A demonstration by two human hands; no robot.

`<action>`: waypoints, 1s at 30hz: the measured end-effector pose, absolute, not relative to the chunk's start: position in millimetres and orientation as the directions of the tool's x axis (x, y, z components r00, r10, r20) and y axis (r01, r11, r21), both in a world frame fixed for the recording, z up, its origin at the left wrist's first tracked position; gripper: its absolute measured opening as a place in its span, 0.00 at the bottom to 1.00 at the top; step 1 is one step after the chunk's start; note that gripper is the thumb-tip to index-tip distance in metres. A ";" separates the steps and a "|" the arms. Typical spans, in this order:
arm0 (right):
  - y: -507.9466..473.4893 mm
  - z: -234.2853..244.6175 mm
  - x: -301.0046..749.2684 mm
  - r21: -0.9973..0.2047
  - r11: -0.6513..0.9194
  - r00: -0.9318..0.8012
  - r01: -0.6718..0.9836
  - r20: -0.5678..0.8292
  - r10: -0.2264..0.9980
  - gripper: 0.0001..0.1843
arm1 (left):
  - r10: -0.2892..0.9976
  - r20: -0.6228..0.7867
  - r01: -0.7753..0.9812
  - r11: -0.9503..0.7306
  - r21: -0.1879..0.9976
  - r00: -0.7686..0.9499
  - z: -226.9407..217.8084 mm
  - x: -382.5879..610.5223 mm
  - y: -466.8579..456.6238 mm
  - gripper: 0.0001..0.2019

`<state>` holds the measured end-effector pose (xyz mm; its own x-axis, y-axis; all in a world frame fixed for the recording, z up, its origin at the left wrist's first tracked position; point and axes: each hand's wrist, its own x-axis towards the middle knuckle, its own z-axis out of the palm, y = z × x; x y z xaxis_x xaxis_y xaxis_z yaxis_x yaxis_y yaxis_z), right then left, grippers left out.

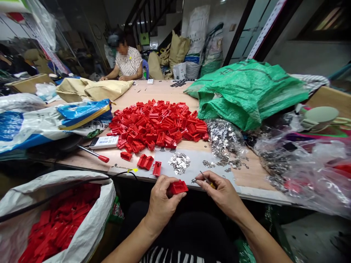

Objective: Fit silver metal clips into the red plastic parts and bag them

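My left hand (161, 199) is closed around a small red plastic part (178, 187), held just below the table's near edge. My right hand (219, 191) pinches a thin tool with a yellow handle (208, 180), its tip pointing left toward small silver metal pieces (178, 162) on a grey sheet. A big heap of the same red parts (159, 124) covers the middle of the wooden table (248, 175). Three loose red parts (149, 163) lie near the edge in front of my left hand.
A white sack (90, 226) of red parts stands at my lower left. A red-handled screwdriver (94, 153) and a white device (105, 141) lie left. Green sack (246, 91) and clear bags of metal pieces (301, 168) fill the right. Another person (126, 60) sits at the far end.
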<state>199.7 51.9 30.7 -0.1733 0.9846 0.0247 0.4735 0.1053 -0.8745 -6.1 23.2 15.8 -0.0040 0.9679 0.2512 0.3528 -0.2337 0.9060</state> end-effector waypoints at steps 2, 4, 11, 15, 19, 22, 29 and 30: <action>45.3 37.4 187.7 -0.860 0.130 -0.210 0.494 0.027 0.977 0.11 | 0.952 0.307 0.403 -0.283 0.870 0.006 17.8 -5.6 23.5 0.13; 42.6 41.0 179.9 -0.846 0.175 -0.250 0.503 0.052 0.967 0.09 | 0.933 0.358 0.448 -0.331 0.831 0.026 18.4 -5.1 23.3 0.13; 42.7 39.8 173.6 -0.740 0.358 -0.387 0.569 0.143 0.911 0.06 | 0.892 0.442 0.483 -0.428 0.764 0.090 19.9 -2.4 21.5 0.13; 39.3 38.5 173.6 -0.715 0.422 -0.420 0.558 0.196 0.886 0.07 | 0.875 0.479 0.471 -0.453 0.757 0.072 18.7 -0.8 20.2 0.14; 39.1 39.7 171.6 -0.741 0.408 -0.421 0.534 0.186 0.888 0.08 | 0.865 0.497 0.457 -0.468 0.756 0.065 16.2 0.3 19.3 0.15; 41.6 40.6 171.7 -0.818 0.337 -0.412 0.466 0.137 0.901 0.10 | 0.859 0.509 0.460 -0.474 0.750 0.055 15.2 0.3 18.7 0.15; 47.2 31.3 183.1 -0.949 0.080 -0.245 0.306 0.003 0.970 0.11 | 0.861 0.506 0.466 -0.467 0.751 0.046 17.4 -0.8 17.8 0.14; 47.2 30.2 183.6 -0.955 0.053 -0.247 0.293 -0.022 0.969 0.11 | 0.859 0.509 0.466 -0.471 0.749 0.050 18.0 -0.4 17.7 0.14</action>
